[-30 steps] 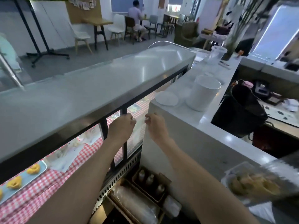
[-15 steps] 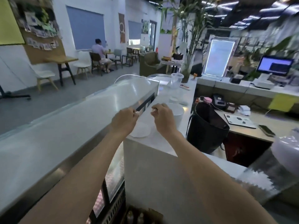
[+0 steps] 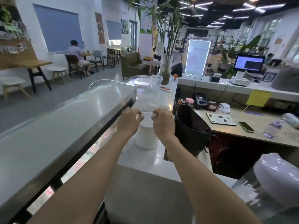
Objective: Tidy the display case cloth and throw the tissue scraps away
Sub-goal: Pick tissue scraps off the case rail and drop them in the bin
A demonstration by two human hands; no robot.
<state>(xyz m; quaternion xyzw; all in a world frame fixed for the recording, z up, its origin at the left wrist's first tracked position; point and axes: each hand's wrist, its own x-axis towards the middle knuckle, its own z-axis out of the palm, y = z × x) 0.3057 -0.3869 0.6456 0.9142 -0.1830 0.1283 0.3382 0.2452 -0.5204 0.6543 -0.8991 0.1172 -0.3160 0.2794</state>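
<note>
I had both hands up over the open mouth of the white cylindrical plastic tub [image 3: 146,136] standing on the white countertop [image 3: 150,160], just right of the steel-topped glass display case [image 3: 53,126]. My left hand [image 3: 129,122] had its fingers curled in above the tub's near-left rim; my right hand [image 3: 163,122] was bunched above the near-right rim, and a small pale fleck showed at its fingertips [image 3: 155,114] — I took it for a tissue scrap, though it was too small and blurred to be sure. Whether the left hand was pinching anything I could not tell; its fingers were drawn together but hid what lay under them.

The red-and-white checked cloth [image 3: 106,135] lay inside the case, low and to the left, seen only in slivers through the glass, so I could not judge how tidy it was.

My reading was that I was at the drop — scraps going into the tub, if that was the bin. A few things could spoil it. Scraps this light cling to fingers or drift, so a release above the rim instead of inside it could scatter them onto the countertop. The tub looked light; a knock from either wrist might tip it toward the black bucket-shaped bag [image 3: 191,126] just to its right.
</note>
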